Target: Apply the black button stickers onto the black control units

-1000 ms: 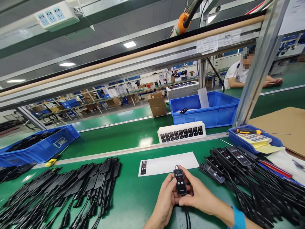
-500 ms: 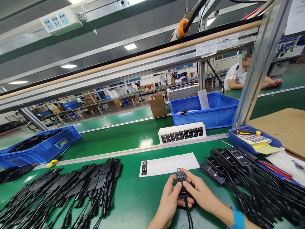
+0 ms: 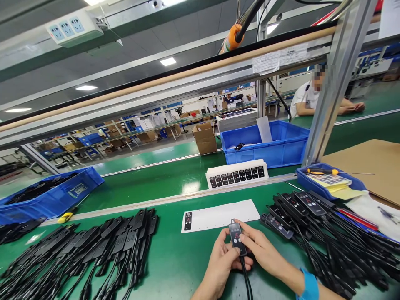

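A black controller (image 3: 236, 236) with small buttons and cables hanging from its lower end is held upright between both hands. My left hand (image 3: 221, 255) wraps round its left side and underside, the thumb on its lower face. My right hand (image 3: 261, 246) grips its right edge, with the thumb on the face near the buttons. Just beyond the hands lies a white sheet (image 3: 218, 216) bearing one black label (image 3: 188, 221) at its left end. To the right is a pile of labelled controllers (image 3: 293, 206); to the left, a pile of plain black ones (image 3: 118, 237).
A white stack of label sheets (image 3: 236, 174) leans behind the rail. Beyond it stands a blue bin (image 3: 265, 146). A blue tray (image 3: 328, 183) holds a screwdriver at right. Another blue bin (image 3: 53, 193) is at left. A person sits across the bench behind the metal post (image 3: 340, 83).
My left thumb has slid down the controller's face, and my right thumb has shifted up, uncovering the buttons. The view has moved slightly.
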`<state>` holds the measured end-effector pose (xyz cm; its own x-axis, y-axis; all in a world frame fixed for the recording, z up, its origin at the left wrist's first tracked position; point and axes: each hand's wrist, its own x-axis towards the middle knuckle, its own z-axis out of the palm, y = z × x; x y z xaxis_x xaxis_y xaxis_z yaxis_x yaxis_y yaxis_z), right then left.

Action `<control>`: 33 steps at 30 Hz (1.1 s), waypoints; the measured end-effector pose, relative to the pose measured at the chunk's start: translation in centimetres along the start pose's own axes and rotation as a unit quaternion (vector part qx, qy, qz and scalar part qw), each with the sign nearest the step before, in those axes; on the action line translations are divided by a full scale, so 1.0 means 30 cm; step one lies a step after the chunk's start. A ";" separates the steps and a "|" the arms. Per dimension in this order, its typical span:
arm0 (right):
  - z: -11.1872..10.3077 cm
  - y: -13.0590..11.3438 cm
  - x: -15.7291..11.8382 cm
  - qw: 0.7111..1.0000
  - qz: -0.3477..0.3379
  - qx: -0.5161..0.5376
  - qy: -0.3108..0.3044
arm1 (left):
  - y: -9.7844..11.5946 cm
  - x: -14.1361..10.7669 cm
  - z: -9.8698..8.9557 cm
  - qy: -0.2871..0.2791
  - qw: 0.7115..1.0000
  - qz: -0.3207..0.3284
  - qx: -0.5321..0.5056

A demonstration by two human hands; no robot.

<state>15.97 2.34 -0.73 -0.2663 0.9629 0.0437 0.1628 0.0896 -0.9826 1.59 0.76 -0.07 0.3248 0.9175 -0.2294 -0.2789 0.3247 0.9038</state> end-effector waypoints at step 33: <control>0.006 0.017 0.003 1.000 -0.018 0.000 -0.011 | -0.064 0.033 -0.040 -0.003 1.000 0.010 -0.013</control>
<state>15.86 2.43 -1.25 -0.2924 0.9533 0.0752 0.1529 0.1242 -0.9804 1.35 1.31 -2.46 0.3247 0.9222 -0.2099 -0.3078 0.3128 0.8986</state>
